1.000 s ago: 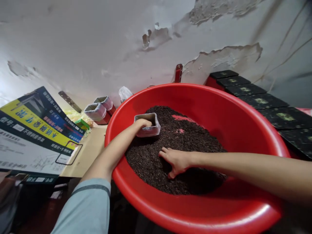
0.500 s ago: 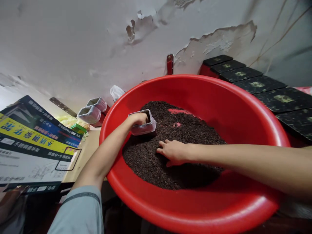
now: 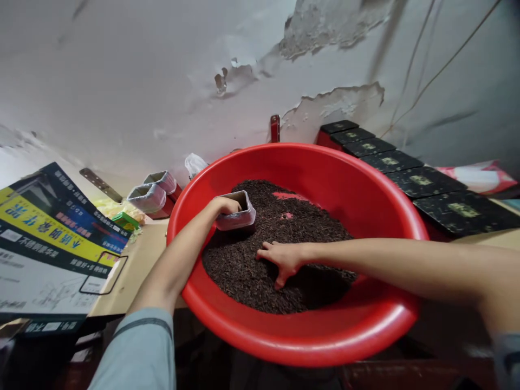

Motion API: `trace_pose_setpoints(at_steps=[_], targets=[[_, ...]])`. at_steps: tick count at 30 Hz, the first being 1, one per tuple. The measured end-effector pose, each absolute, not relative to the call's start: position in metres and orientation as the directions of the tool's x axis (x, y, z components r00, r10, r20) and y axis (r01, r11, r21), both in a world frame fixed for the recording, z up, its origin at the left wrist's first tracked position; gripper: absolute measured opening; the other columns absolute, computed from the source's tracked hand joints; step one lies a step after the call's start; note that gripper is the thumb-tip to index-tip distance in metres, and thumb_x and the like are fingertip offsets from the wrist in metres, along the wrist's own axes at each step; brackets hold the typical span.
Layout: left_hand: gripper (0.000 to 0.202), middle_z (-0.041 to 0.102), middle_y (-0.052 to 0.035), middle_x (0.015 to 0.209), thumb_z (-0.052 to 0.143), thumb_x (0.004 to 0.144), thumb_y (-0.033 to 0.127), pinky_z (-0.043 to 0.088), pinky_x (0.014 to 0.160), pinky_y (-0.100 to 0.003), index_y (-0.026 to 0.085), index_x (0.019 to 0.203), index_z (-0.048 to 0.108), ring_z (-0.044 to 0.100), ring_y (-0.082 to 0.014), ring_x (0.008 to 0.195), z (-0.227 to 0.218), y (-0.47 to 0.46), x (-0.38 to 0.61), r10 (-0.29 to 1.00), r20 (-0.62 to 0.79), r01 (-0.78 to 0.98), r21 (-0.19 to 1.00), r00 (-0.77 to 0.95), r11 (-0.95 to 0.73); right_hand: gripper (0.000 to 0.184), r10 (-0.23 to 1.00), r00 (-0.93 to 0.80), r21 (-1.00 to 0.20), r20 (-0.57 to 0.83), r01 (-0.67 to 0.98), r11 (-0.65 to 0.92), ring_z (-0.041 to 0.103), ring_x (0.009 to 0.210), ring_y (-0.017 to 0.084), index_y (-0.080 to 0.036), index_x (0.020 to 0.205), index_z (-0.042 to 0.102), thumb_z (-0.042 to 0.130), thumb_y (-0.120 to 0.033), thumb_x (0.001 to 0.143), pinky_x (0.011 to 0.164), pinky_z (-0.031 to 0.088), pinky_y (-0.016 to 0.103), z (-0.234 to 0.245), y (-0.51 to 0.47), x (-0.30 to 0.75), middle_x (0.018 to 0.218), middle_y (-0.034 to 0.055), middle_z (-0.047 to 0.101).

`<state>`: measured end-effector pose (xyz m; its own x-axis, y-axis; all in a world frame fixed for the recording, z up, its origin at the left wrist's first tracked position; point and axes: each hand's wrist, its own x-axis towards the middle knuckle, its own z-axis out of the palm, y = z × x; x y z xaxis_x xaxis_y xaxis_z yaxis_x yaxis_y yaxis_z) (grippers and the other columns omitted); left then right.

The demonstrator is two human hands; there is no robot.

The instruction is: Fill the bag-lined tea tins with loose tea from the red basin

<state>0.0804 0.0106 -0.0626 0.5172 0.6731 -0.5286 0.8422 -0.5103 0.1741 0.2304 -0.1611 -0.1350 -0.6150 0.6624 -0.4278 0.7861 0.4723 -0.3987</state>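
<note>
A large red plastic basin (image 3: pixel 309 346) holds a heap of dark, dry, twisted shreds that look like loose tea leaves (image 3: pixel 247 276). At the heap's left side my left hand (image 3: pixel 227 206) grips the near left wall of a box (image 3: pixel 242 218) lined with clear plastic, its fingers hooked inside the rim. The open-topped box is tilted a little and rests against the leaves; its inside is mostly hidden. My right hand (image 3: pixel 282 260) lies palm down on the heap, fingers and thumb spread, touching the leaves to the right of the box and nearer to me.
Two more plastic-lined red boxes (image 3: pixel 150 197) stand left of the basin. A row of black lids (image 3: pixel 418 181) on red boxes runs along the right. A printed carton (image 3: pixel 52 249) and cardboard (image 3: pixel 142 254) lie at left. A peeling wall (image 3: pixel 162 81) rises behind.
The camera view has shifted, showing more of the right side. My right hand's thumb and fingers are spread wider on the leaves. My left hand keeps its hold on the box.
</note>
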Motion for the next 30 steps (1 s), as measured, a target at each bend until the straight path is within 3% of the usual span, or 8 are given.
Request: trace_pose_setpoints(at_steps=[3,6,8,13,20,25,30], targets=[[0.047,0.079,-0.004,0.106,0.057,0.068,0.002,0.054,0.069,-0.018,0.02,0.106,0.078,0.073,-0.0174,0.092,-0.037,0.008,0.064,0.629,-0.57,0.835,0.221,0.529,-0.503,0.081,0.655,-0.651,-0.407,-0.384,0.756,0.512,0.065,0.114,0.033,-0.016,0.142,0.054,0.085,-0.03,0.068,0.096,0.052,0.04,-0.137,-0.162,0.228,0.137,0.019,0.055],[0.048,0.075,-0.0077,0.122,0.052,0.078,0.006,0.054,0.071,-0.015,0.018,0.121,0.071,0.073,-0.0148,0.099,-0.015,0.007,0.045,0.661,-0.496,0.825,0.367,0.564,-0.429,0.069,0.677,-0.653,-0.405,-0.339,0.751,0.522,0.065,0.114,0.031,-0.016,0.135,0.059,0.084,-0.028,0.072,0.097,0.051,0.038,-0.143,-0.164,0.225,0.134,0.0171,0.058],[0.046,0.075,-0.0116,0.119,0.049,0.083,0.006,0.055,0.07,-0.017,0.013,0.123,0.069,0.074,-0.0151,0.096,-0.006,0.006,0.036,0.72,-0.4,0.811,0.424,0.567,-0.403,0.065,0.688,-0.649,-0.409,-0.326,0.752,0.516,0.065,0.114,0.031,-0.016,0.13,0.062,0.085,-0.028,0.071,0.098,0.051,0.038,-0.147,-0.165,0.222,0.131,0.0166,0.06],[0.045,0.078,-0.0111,0.105,0.048,0.083,0.002,0.056,0.069,-0.019,0.011,0.121,0.071,0.074,-0.0154,0.085,-0.003,0.008,0.025,0.819,-0.253,0.833,0.373,0.515,-0.408,0.052,0.719,-0.649,-0.452,-0.25,0.734,0.506,0.065,0.104,0.026,-0.016,0.115,0.064,0.086,-0.021,0.068,0.091,0.052,0.036,-0.142,-0.161,0.218,0.118,0.0119,0.063],[0.048,0.078,-0.0083,0.108,0.053,0.081,0.001,0.057,0.072,-0.021,0.015,0.123,0.072,0.074,-0.0161,0.081,-0.016,0.033,0.014,0.821,-0.203,0.8,0.435,0.534,-0.413,0.031,0.822,-0.558,-0.537,0.115,0.661,0.524,0.058,0.087,0.019,-0.02,0.094,0.058,0.07,-0.014,0.067,0.081,0.049,0.033,-0.084,-0.123,0.222,0.098,0.0027,0.063],[0.049,0.078,-0.0093,0.107,0.056,0.082,0.002,0.058,0.078,-0.025,0.016,0.127,0.071,0.075,-0.0177,0.083,-0.019,0.043,0.011,0.829,-0.178,0.781,0.483,0.53,-0.396,0.03,0.855,-0.434,-0.425,0.284,0.742,0.517,0.058,0.087,0.019,-0.021,0.094,0.058,0.069,-0.02,0.066,0.082,0.049,0.034,-0.052,-0.066,0.207,0.098,0.0031,0.064],[0.041,0.079,-0.0108,0.101,0.057,0.089,0.005,0.056,0.071,-0.024,0.012,0.128,0.069,0.076,-0.0188,0.076,-0.016,0.039,0.001,0.859,-0.273,0.826,0.5,0.433,-0.258,0.034,0.81,-0.498,-0.322,0.308,0.747,0.582,0.06,0.094,0.022,-0.019,0.101,0.061,0.072,-0.02,0.068,0.086,0.051,0.037,-0.046,-0.031,0.185,0.107,0.0071,0.066]])
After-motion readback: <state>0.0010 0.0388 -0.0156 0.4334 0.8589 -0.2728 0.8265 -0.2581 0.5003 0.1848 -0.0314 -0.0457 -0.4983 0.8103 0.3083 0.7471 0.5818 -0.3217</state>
